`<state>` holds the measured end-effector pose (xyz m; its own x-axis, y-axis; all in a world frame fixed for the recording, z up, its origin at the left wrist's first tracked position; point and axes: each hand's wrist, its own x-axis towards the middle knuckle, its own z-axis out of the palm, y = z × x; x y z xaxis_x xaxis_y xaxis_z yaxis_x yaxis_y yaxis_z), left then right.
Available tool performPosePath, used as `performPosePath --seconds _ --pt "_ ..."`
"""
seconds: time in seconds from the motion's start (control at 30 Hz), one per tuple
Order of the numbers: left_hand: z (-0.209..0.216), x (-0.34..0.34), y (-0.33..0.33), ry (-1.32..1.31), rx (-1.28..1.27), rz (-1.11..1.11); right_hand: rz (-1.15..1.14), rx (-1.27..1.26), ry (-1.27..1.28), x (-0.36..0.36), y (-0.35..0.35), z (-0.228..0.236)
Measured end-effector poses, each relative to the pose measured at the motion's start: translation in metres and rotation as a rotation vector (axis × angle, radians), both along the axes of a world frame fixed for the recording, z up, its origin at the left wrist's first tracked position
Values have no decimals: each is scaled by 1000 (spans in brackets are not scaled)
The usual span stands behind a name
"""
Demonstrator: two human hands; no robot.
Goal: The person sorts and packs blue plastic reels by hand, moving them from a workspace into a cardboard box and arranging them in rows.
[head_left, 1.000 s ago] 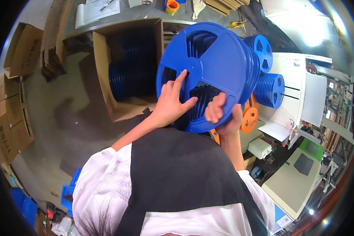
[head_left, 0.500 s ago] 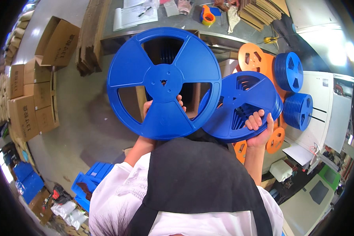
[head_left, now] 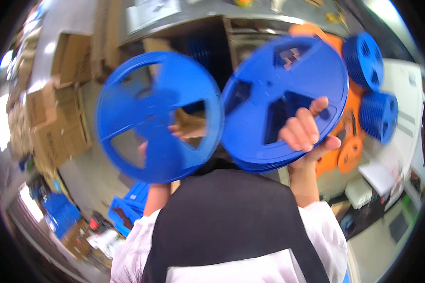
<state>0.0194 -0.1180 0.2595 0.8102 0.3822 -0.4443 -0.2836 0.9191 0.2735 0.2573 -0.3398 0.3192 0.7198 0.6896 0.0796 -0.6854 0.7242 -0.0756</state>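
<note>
A blue plastic reel [head_left: 163,153] with three window openings is in front of me on the left, smeared by motion. My left hand [head_left: 176,130] is behind it, mostly hidden; its fingers show through the openings, closed on the reel. To the right, tilted toward me, is a stack of blue reels [head_left: 248,129]. My right hand [head_left: 301,131] grips this stack at its near right rim, its fingers curled through an opening and the thumb outside. The rims of the reel and the stack nearly meet in the middle.
Beyond the reels stands an open carton [head_left: 174,30] with blue reels inside, below a grey worktable [head_left: 198,10]. At the right, blue reel stacks [head_left: 378,118] hang beside orange reels [head_left: 350,153]. Cardboard boxes [head_left: 59,137] are piled at the left, with blue bins [head_left: 130,205] nearer.
The left reel has moved left and down and now blurs. The right-hand stack has come up and left, facing me more. The whole view has shifted, with the worktable higher in it.
</note>
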Motion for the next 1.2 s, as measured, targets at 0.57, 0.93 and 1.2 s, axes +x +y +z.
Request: performPosePath --seconds 0.57,0.93,1.2 --pt "41 2 -2 -122 227 56 -47 447 -611 -38 5 113" --pt "25 -2 4 -98 258 6 -20 487 -627 -28 3 104" --pt "17 4 12 -76 255 -30 -7 440 -636 -23 4 107"
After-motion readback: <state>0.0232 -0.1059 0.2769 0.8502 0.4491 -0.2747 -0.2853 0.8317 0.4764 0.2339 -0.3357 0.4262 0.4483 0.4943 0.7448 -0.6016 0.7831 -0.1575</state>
